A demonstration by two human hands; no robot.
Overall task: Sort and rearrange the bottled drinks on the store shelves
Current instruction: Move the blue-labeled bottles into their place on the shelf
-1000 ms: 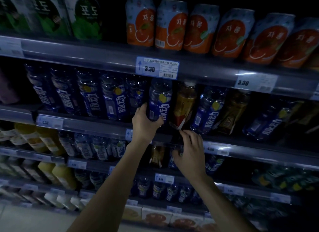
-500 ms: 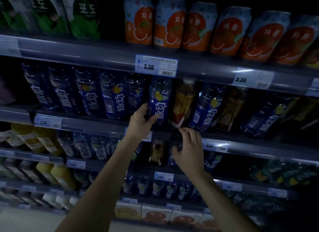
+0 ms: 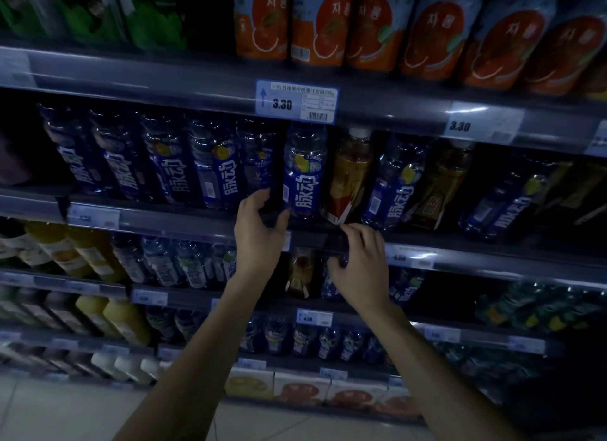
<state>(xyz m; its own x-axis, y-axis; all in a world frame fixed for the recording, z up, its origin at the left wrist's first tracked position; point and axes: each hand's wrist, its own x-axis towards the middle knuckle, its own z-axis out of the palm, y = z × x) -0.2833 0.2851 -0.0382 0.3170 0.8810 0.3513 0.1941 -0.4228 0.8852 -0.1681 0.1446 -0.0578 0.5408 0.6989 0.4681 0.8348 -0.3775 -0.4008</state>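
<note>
A blue-labelled bottle point(image 3: 303, 174) stands in the second shelf row, beside an amber tea bottle point(image 3: 349, 174) that leans among more blue bottles point(image 3: 392, 188). My left hand point(image 3: 259, 230) hovers just left of the blue bottle's base, fingers and thumb spread, holding nothing. My right hand point(image 3: 361, 263) sits just below the amber bottle, with its fingers bent over the shelf's front rail point(image 3: 460, 253). A second amber bottle point(image 3: 440, 191) leans further right in the same row.
Orange cans point(image 3: 318, 23) fill the top shelf, with green cartons point(image 3: 151, 17) to their left. Lower shelves hold yellow juice bottles point(image 3: 75, 253), small blue bottles point(image 3: 305, 339) and boxed drinks point(image 3: 302, 388). A price tag point(image 3: 295, 104) hangs above the hands. Pale floor shows below.
My left hand was wrapped around the blue bottle's lower part; it has let go and drawn slightly down and left. The right hand has barely shifted.
</note>
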